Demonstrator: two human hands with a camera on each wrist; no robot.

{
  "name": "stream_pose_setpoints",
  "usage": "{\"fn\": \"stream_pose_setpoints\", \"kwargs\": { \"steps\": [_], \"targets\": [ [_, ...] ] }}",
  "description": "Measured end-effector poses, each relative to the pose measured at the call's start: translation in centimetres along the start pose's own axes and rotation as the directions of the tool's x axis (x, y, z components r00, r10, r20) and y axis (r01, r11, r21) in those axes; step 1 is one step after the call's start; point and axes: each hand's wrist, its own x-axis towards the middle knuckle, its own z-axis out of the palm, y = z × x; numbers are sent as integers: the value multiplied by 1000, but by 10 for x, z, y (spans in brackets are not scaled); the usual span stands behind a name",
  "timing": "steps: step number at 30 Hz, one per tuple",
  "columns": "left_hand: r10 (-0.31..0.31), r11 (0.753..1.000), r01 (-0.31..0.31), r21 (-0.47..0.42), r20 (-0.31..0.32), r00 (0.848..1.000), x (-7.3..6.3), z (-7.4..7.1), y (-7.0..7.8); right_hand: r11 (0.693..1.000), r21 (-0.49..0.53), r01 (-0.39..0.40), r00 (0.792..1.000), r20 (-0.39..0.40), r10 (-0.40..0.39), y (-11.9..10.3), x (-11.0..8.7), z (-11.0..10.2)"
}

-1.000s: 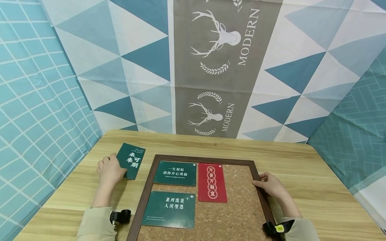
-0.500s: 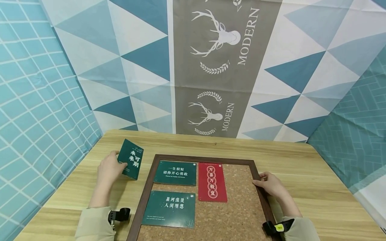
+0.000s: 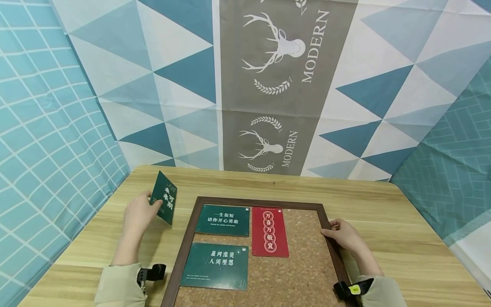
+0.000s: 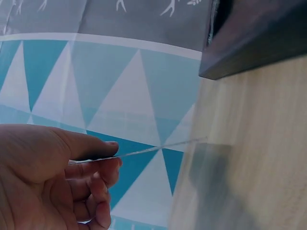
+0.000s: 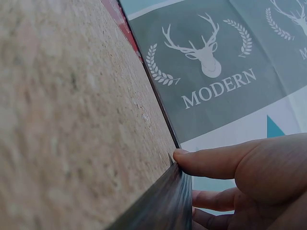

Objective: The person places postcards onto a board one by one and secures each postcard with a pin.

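Observation:
My left hand (image 3: 139, 215) pinches a dark green postcard (image 3: 166, 199) with white characters between thumb and fingers, left of the corkboard. The card is tilted up off the table and appears edge-on in the left wrist view, as a thin line (image 4: 158, 148). My right hand (image 3: 345, 235) grips the dark wooden frame (image 3: 333, 251) of the corkboard (image 3: 307, 238), thumb on top of its right side and fingers outside. On the cork are a green card (image 3: 223, 221) at the upper left, another green card (image 3: 215, 266) below it and a red card (image 3: 270, 232) beside them.
The corkboard lies on a light wooden table (image 3: 395, 221). Behind the table hangs a patterned cloth (image 3: 184, 85) with triangles and deer heads. A blue grid cloth (image 3: 46, 106) borders the left side. Each wrist wears a black strap with a small camera.
My left hand has picked the green postcard up from the table and turned it steeper, its face now angled to the right. The right hand stays on the frame.

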Motion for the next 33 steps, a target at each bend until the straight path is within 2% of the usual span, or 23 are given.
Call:
{"fn": "stream_pose_setpoints", "kwargs": {
  "steps": [8,23,33],
  "targets": [
    [-2,1000,2,-6,-26,1000,-4,-8,12,1000,-2,6,1000,-5,-6,1,1,0],
    [21,999,-25,-47,-91,996,-7,-10,26,1000,-20,4,1000,-3,-4,-1,-1,-1],
    [66,995,-71,-70,-61,996,-9,-8,35,1000,-25,-1,1000,-3,0,0,0,0]
  ]
}}
